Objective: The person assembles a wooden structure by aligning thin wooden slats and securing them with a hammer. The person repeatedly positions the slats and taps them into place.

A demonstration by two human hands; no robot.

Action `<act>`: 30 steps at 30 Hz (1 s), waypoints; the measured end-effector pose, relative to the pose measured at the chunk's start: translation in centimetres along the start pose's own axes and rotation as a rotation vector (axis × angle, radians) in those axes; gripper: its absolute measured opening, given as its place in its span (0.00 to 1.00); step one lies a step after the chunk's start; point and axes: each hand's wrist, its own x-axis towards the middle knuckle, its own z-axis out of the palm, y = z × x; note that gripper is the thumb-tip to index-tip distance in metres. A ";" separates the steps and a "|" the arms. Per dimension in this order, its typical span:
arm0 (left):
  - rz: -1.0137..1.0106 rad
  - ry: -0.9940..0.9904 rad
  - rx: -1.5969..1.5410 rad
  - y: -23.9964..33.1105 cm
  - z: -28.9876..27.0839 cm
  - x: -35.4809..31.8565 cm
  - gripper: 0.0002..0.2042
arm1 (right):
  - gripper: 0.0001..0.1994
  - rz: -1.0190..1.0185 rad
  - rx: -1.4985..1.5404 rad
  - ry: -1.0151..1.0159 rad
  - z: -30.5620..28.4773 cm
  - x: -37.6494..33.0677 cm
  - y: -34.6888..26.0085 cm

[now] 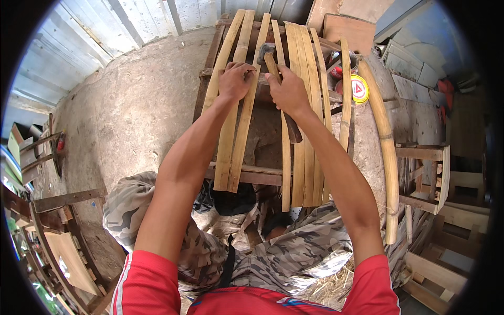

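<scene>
Corrugated metal sheeting [126,29] backs the workspace; below it, a worn bare floor [126,115]. Low wooden frame [257,176] directly before the seated person, within easy reach of both arms. Across it, running away from the body, lie long bamboo strips [310,147] — laid side by side, gaps uneven, near ends overhanging the closest crossbar. The rails presumably serve as supports, keeping the strips off the ground.

Left hand [234,81] lies over the left-hand strips near their far ends, fingers curled, thumb and fingertips drawn close together at a strip's edge. Whether something small is pinched there, I cannot tell. It probably steadies the bamboo.

Right hand [290,93] has its fingers wrapped round the handle of a hammer [271,64], well up from the butt — likely for control rather than force. Metal head points away, over a strip just beside the left hand; butt hangs back toward the person.

Right of the frame: a yellow-lidded tin [360,89] and a thick bamboo pole [386,144], both clear of the hammer.
</scene>
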 end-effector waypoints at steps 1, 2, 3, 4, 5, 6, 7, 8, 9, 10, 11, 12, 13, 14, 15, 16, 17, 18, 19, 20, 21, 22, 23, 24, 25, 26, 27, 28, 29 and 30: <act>-0.005 -0.005 0.005 -0.1 0.1 0.0 0.07 | 0.20 -0.013 -0.008 0.004 0.3 -0.3 0.2; -0.010 -0.010 0.010 -0.1 0.2 -0.2 0.07 | 0.20 -0.026 -0.016 0.007 0.5 -0.5 0.3; -0.013 -0.017 0.014 0.0 0.2 -0.2 0.07 | 0.20 -0.024 -0.028 0.003 0.7 -0.6 0.6; -0.010 -0.013 0.015 0.1 0.3 -0.1 0.07 | 0.19 -0.022 -0.040 -0.001 0.8 -0.8 0.8; -0.007 -0.008 0.016 0.1 0.3 -0.1 0.07 | 0.19 -0.020 -0.052 -0.005 0.8 -0.7 1.1; -0.007 -0.006 0.019 0.2 0.2 -0.2 0.06 | 0.19 -0.006 -0.053 -0.016 0.8 -0.7 1.1; -0.007 -0.011 0.011 0.2 0.2 -0.2 0.06 | 0.19 0.008 -0.055 -0.028 0.7 -0.6 1.1; -0.007 -0.016 0.003 0.3 0.2 -0.2 0.06 | 0.19 0.021 -0.056 -0.038 0.7 -0.5 1.1; -0.009 -0.021 -0.005 0.4 0.1 -0.2 0.06 | 0.19 -0.026 -0.064 0.007 0.7 -0.6 0.9; -0.013 -0.023 -0.004 0.3 0.0 -0.3 0.06 | 0.20 -0.073 -0.071 0.053 0.7 -0.6 0.6; -0.018 -0.024 -0.004 0.3 0.0 -0.3 0.06 | 0.20 -0.119 -0.079 0.099 0.6 -0.7 0.4; -0.021 -0.023 -0.004 0.3 0.0 -0.3 0.06 | 0.20 -0.113 -0.062 0.095 0.7 -0.9 0.1; -0.022 -0.023 0.003 0.2 -0.1 -0.3 0.06 | 0.20 -0.106 -0.044 0.090 0.8 -1.1 -0.3; -0.024 -0.023 0.010 0.0 -0.1 -0.4 0.06 | 0.20 -0.099 -0.027 0.085 0.8 -1.2 -0.6; -0.019 -0.023 0.016 0.2 0.0 -0.3 0.06 | 0.20 -0.094 -0.057 0.058 0.8 -1.1 -0.2; -0.017 -0.024 0.011 0.4 0.0 -0.2 0.06 | 0.20 -0.089 -0.087 0.030 0.8 -1.0 0.2; -0.014 -0.024 0.006 0.5 0.1 -0.1 0.06 | 0.20 -0.084 -0.117 0.003 0.7 -0.9 0.6; -0.020 -0.025 0.005 0.4 0.1 -0.2 0.06 | 0.19 -0.092 -0.083 0.037 0.8 -0.9 0.1; -0.025 -0.027 0.003 0.2 0.1 -0.2 0.06 | 0.19 -0.099 -0.048 0.070 0.9 -1.1 -0.5; -0.031 -0.029 0.002 0.1 0.0 -0.2 0.07 | 0.18 -0.106 -0.014 0.104 1.0 -1.1 -1.0; -0.032 -0.030 -0.003 0.1 0.1 -0.3 0.07 | 0.18 -0.106 -0.038 0.101 1.1 -1.1 -0.7; -0.022 -0.016 -0.001 0.1 0.2 -0.3 0.06 | 0.18 -0.106 -0.062 0.099 1.4 -1.1 -0.3; -0.012 -0.002 0.002 0.1 0.3 -0.2 0.06 | 0.18 -0.106 -0.086 0.097 1.5 -1.0 0.0; -0.002 0.010 0.003 0.1 0.4 -0.1 0.06 | 0.18 -0.098 -0.081 0.086 1.4 -0.9 -0.1; -0.017 -0.005 0.003 0.1 0.4 -0.1 0.06 | 0.18 -0.090 -0.076 0.075 1.4 -0.8 -0.2; -0.032 -0.021 0.002 0.1 0.3 -0.3 0.06 | 0.18 -0.082 -0.071 0.064 1.4 -0.7 -0.2; -0.050 -0.034 0.005 -0.1 0.2 -0.4 0.06 | 0.17 -0.084 -0.037 0.100 1.5 -0.8 -0.5; -0.041 -0.021 -0.003 -0.1 0.1 -0.3 0.06 | 0.17 -0.085 -0.003 0.135 1.6 -1.2 -0.8; -0.032 -0.008 -0.010 -0.1 0.1 -0.2 0.06 | 0.17 -0.086 0.032 0.171 1.7 -1.4 -1.1; -0.019 0.001 -0.022 0.1 0.1 -0.2 0.06 | 0.17 -0.071 -0.026 0.133 1.6 -1.3 -0.6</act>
